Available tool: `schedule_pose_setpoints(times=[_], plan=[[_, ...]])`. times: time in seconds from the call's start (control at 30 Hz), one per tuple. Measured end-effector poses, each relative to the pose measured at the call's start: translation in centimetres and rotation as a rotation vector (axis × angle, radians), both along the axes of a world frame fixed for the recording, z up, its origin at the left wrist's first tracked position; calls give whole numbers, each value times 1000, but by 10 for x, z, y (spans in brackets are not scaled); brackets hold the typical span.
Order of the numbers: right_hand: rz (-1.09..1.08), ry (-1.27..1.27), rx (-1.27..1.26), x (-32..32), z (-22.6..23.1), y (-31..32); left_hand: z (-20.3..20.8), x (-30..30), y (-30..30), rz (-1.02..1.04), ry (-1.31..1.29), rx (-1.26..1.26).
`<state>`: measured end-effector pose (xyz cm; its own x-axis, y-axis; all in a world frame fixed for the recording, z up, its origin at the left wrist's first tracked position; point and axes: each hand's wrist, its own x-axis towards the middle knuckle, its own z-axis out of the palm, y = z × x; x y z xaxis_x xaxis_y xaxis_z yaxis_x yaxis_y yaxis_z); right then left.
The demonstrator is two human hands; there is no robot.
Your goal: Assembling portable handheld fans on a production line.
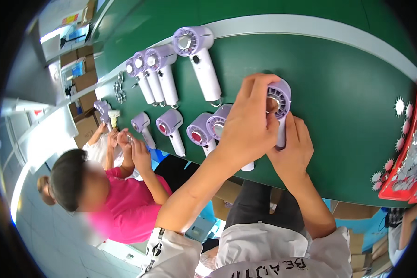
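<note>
A lilac and white handheld fan (285, 95) is held upright just above the green table, its round front turned toward me. My left hand (251, 120) curls over the left side of the fan's head, with its thumb at the front opening. Around the white handle, lower down, my right hand (295, 147) is closed. Beside my left wrist lie similar fans, one with a red centre (196, 136) and one with a pale centre (217, 125); my forearm partly hides them. Farther off, a larger-looking lilac fan (204, 69) lies with its head away from me.
Several more fans (161, 60) lie in a row at the far left. At the right edge stands a red tray (396, 173) of silvery star-shaped parts, with loose ones (399, 107) beside it. A co-worker in a pink shirt (129, 204) works at my left. Small metallic rings (120, 87) lie far left.
</note>
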<state>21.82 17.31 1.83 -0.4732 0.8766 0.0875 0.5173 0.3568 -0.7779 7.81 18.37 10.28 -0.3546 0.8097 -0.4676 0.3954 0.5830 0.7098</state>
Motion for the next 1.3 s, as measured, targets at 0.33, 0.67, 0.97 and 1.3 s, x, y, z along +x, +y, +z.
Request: schedule_pose_setpoints(times=[0.33, 0.67, 0.97, 1.3], plan=[[94, -72, -69, 4, 4, -7, -44, -26, -29, -33, -89, 305], [83, -84, -110, 20, -8, -2, -57, -7, -1, -51, -20, 221], [93, -26, 0, 38, -43, -2, -66, 16, 6, -18, 56, 161], [3, -341, 124, 81, -90, 11, -57, 38, 12, 184, 295, 188]])
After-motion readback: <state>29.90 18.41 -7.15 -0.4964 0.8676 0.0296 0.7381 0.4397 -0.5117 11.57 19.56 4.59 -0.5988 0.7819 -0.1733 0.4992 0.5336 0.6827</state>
